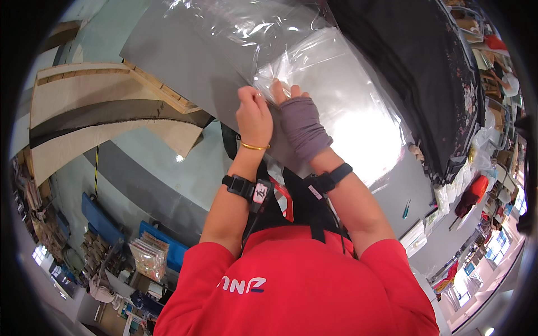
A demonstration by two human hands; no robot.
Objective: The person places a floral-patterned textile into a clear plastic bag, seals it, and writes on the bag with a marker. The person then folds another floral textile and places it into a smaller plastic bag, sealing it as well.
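Where left hand (255, 119) and right hand (303, 124) touch clear film (316, 61), contents are uncertain.

Film (330, 61) on table (185, 59), fabric (417, 64) at right

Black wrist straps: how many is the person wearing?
2: left strap, elbow side of the gold bangle; right strap, elbow side of the grey-purple wrap. Whatever the wrap covers cannot be seen.

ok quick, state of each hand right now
Left hand: closed at the clear plastic, hold unclear.
Right hand: on the plastic; open or closed can't be told.
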